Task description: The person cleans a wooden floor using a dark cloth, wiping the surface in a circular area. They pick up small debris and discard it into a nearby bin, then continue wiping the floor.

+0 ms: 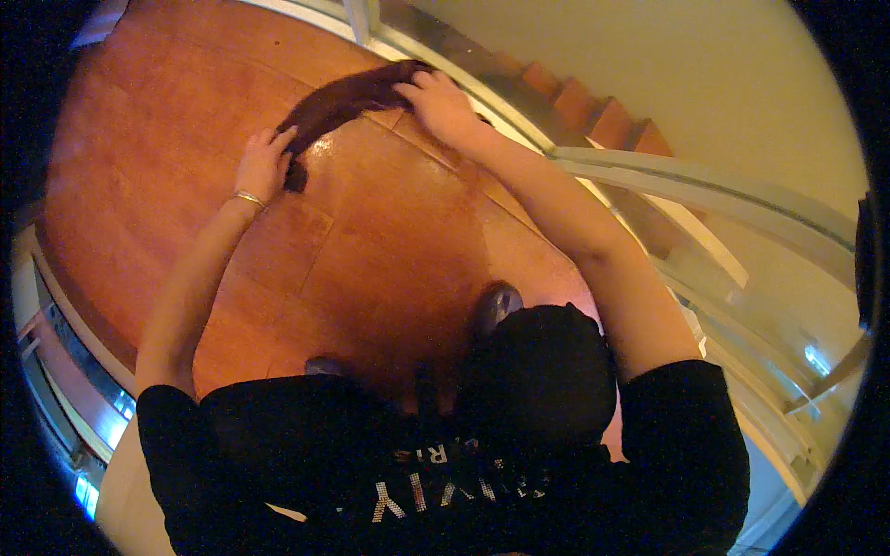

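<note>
A dark cloth (348, 97), maybe a rag or garment, stretches in an arc between my two hands, low over the wood-toned floor (389, 229). My left hand (263, 163) grips its left end, and a small dark bit hangs out below the fingers. A thin bracelet (249, 199) circles the left wrist. Over at the other end, my right hand (439, 101) has its fingers on the cloth, close to the pale frame along the floor's edge. Whether the cloth rests on the floor or hangs just above it, I cannot tell.
Along the right runs a pale door or window frame (695, 184) with glass. Reddish-brown stepped blocks (598, 115) show beyond it. My shoe (502, 302) stands on the floor near my knee. At the lower left is a curved-looking edge (76, 313) beside bluish reflections.
</note>
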Demonstrator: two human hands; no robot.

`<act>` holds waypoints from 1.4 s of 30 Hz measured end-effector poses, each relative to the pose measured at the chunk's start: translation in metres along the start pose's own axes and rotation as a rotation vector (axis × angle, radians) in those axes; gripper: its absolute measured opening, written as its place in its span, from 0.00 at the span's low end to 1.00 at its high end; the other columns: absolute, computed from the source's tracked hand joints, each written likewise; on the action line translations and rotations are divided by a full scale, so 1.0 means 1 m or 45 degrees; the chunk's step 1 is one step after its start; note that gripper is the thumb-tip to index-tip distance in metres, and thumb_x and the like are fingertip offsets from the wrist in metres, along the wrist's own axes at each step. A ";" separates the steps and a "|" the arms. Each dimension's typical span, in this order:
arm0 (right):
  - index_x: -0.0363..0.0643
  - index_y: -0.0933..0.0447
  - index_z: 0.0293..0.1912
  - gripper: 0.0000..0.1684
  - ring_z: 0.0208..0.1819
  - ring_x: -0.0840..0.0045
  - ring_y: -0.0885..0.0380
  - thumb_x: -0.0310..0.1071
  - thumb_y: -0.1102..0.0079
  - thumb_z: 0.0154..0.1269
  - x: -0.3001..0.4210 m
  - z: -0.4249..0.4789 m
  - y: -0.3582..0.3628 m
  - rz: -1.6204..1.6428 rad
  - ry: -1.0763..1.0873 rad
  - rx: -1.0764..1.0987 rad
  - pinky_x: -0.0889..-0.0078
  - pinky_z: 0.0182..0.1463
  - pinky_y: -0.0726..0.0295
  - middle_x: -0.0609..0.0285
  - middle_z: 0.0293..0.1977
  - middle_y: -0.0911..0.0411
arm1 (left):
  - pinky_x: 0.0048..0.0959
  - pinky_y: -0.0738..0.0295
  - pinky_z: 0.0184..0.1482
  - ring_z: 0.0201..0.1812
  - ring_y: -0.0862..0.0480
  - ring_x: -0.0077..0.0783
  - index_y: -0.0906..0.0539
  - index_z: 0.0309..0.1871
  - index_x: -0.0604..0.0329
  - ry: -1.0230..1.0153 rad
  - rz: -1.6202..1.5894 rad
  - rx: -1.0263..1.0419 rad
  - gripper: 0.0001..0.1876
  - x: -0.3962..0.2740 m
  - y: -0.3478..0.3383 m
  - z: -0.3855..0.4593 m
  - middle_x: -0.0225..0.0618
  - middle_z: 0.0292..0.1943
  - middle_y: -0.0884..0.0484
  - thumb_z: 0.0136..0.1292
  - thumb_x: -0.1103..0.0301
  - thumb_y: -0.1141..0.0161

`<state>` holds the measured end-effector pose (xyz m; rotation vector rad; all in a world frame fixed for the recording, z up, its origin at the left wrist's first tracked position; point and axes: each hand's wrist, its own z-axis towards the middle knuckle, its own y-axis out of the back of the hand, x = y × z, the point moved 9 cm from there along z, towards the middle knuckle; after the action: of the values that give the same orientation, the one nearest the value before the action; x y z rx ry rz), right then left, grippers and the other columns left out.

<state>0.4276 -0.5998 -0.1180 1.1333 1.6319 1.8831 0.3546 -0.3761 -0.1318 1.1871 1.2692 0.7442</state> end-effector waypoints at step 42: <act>0.52 0.26 0.53 0.21 0.44 0.54 0.27 0.33 0.42 0.57 0.143 0.046 -0.040 0.117 0.352 0.120 0.60 0.48 0.26 0.48 0.43 0.27 | 0.41 0.25 0.46 0.47 0.23 0.48 0.23 0.47 0.47 0.480 -0.042 -0.288 0.14 0.126 0.039 -0.123 0.40 0.45 0.23 0.58 0.68 0.51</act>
<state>0.3708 -0.4552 -0.1119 1.0372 1.8614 2.1194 0.2689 -0.2180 -0.1211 0.8643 1.4621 1.0927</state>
